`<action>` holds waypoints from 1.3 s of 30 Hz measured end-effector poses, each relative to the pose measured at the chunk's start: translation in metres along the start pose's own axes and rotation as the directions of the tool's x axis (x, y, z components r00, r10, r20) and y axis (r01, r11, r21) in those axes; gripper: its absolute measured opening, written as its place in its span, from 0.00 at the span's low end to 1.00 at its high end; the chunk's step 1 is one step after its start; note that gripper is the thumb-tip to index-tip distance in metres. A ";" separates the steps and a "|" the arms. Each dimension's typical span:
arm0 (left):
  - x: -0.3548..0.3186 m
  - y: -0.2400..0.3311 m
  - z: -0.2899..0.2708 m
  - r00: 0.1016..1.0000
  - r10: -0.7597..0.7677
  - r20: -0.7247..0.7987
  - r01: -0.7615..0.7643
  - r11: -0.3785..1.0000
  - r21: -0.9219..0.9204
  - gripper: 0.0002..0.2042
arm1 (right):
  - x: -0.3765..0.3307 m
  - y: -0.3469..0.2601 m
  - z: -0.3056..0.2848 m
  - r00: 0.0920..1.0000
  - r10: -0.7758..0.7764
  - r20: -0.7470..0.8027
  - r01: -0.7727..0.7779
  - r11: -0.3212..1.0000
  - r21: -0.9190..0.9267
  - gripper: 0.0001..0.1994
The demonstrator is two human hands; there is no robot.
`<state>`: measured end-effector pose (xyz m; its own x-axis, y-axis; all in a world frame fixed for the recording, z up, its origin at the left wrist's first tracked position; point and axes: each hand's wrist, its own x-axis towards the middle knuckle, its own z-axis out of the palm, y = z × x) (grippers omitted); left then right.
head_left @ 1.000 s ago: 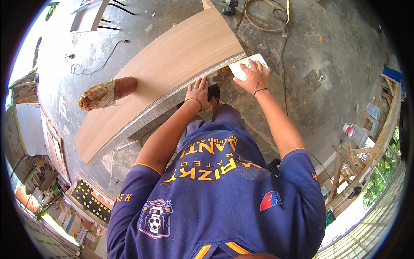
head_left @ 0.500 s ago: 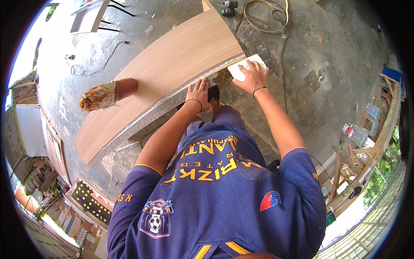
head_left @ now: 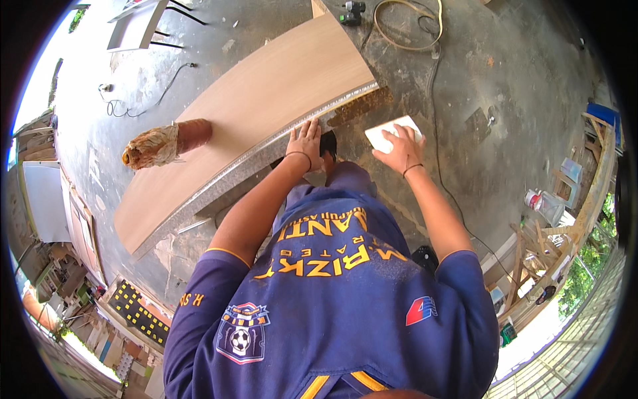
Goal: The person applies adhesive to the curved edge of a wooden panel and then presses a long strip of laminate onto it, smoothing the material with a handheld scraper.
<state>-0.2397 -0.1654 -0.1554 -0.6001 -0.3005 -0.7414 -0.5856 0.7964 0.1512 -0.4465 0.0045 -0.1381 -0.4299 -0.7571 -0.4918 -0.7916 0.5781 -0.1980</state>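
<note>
A large wood-grain panel point(head_left: 266, 83) lies across the workspace, its long near edge coated in a rough, whitish strip. My left hand point(head_left: 305, 141) rests on that edge around its middle, fingers stretched out and holding nothing. To the right of the panel, my right hand point(head_left: 403, 150) grips a flat white rectangular piece point(head_left: 381, 137), thumb and fingers spread over it. The white piece is apart from the panel. On the panel's left half is a brown cylinder point(head_left: 194, 135) with ragged, stained wrapping around one end.
A cordless drill point(head_left: 353, 12) and a coiled strip point(head_left: 377, 26) lie on the concrete floor beyond the panel. A dark cable point(head_left: 433, 86) runs along the right. Scrap timber point(head_left: 525, 256) and a clear container point(head_left: 550, 209) stand far right; a pale table point(head_left: 136, 26) is back left.
My right hand has moved the white piece off the panel's right corner, rightward and nearer to me. My left hand has stayed on the edge.
</note>
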 end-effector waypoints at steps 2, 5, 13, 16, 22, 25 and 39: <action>0.000 -0.002 0.006 0.999 0.029 -0.043 -0.031 0.999 -0.035 0.45 | -0.001 -0.023 -0.004 0.990 -0.072 -0.120 0.074 0.997 0.017 0.31; 0.000 -0.012 0.020 0.984 0.088 -0.154 -0.106 0.988 -0.111 0.43 | 0.009 -0.055 0.002 0.972 -0.143 -0.186 0.144 0.990 -0.009 0.32; -0.022 -0.031 0.049 0.977 0.061 -0.204 -0.078 0.994 -0.075 0.40 | 0.027 -0.097 0.042 0.958 -0.174 -0.229 0.171 0.985 -0.032 0.32; -0.023 -0.030 0.047 0.980 0.060 -0.189 -0.079 0.993 -0.093 0.40 | 0.030 -0.098 0.053 0.961 -0.160 -0.224 0.155 0.987 -0.041 0.32; -0.022 -0.031 0.035 0.993 0.052 -0.106 -0.061 0.994 -0.089 0.42 | 0.022 -0.099 0.033 0.984 -0.134 -0.121 0.130 0.991 -0.043 0.31; -0.023 -0.027 0.030 0.996 0.041 -0.080 -0.047 0.996 -0.075 0.42 | 0.023 -0.101 0.029 0.978 -0.140 -0.152 0.139 0.990 -0.023 0.31; -0.022 -0.025 0.020 0.999 0.019 -0.027 -0.021 0.996 -0.085 0.42 | 0.032 -0.112 0.014 0.995 -0.097 -0.018 0.094 0.990 -0.109 0.32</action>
<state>-0.2009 -0.1684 -0.1553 -0.6255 -0.2990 -0.7207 -0.6167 0.7553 0.2219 -0.3654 -0.0800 -0.1432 -0.3593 -0.8149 -0.4548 -0.8713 0.4675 -0.1494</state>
